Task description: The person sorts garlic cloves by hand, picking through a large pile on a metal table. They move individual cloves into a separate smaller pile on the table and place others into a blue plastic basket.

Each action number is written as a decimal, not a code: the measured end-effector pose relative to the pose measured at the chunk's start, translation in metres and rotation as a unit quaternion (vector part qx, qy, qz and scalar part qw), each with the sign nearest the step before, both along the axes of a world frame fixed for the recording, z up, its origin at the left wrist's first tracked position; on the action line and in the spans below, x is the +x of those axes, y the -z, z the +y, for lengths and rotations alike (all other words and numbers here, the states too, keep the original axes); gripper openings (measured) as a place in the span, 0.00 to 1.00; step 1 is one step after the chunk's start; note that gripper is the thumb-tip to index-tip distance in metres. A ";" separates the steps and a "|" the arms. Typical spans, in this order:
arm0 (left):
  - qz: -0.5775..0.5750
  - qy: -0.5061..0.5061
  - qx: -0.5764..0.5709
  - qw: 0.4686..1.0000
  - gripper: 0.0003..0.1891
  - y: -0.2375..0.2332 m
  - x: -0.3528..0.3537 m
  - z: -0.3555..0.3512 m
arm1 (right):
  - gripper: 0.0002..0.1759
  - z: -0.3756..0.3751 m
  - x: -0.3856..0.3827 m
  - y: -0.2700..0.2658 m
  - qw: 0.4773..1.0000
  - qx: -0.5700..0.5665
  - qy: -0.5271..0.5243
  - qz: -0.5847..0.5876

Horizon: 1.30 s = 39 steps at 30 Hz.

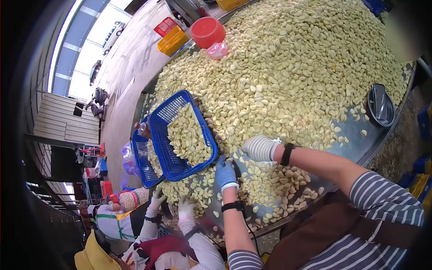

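My left hand, in a blue glove, rests at the pile's near edge with its fingers stretched out, right by the corner of a blue basket. My right hand, in a white striped glove, is curled low over the pale yellow-green oval pieces; what its fingers hold, if anything, is hidden. The tilted basket is partly filled with the same pieces. Between my forearms, more pieces lie spread on the metal table, browner ones towards the right.
A second blue basket sits behind the first. A co-worker's gloved hands work beside my left arm. On the heap stands a red tub with a pink bag. A metal bowl lies at the right edge.
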<state>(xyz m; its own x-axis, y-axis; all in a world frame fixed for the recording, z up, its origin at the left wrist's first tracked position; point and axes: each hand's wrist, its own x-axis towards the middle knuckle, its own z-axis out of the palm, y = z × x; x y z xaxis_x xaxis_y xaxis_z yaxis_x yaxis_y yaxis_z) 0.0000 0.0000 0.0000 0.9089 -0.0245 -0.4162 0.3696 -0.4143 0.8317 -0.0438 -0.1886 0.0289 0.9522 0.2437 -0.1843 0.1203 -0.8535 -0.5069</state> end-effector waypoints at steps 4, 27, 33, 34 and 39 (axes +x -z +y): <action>-0.112 0.116 0.263 0.951 0.19 0.023 0.000 0.003 | 0.09 0.008 0.021 0.009 0.990 -0.044 -0.026 -0.134; -0.119 0.248 0.393 0.877 0.14 -0.002 -0.053 -0.027 | 0.13 0.003 0.005 0.024 0.999 -0.041 0.020 -0.024; -0.100 0.253 0.377 0.885 0.20 0.006 -0.070 -0.001 | 0.14 -0.013 -0.006 0.021 0.991 0.055 0.120 0.024; -0.083 0.261 0.328 0.904 0.22 0.024 -0.060 0.016 | 0.14 -0.025 -0.015 0.028 0.945 0.302 0.127 0.005; 0.244 0.029 -0.543 0.803 0.16 0.012 -0.061 0.088 | 0.15 -0.092 -0.057 -0.032 0.578 0.749 0.273 0.172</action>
<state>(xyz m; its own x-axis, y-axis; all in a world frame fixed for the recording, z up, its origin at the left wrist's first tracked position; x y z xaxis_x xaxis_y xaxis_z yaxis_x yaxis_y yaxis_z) -0.0613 0.0880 -0.0125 0.6285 -0.6499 -0.4274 0.7676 0.4295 0.4757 -0.1013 -0.2804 0.0613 0.9324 0.0564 -0.3569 -0.2881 0.7123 -0.6401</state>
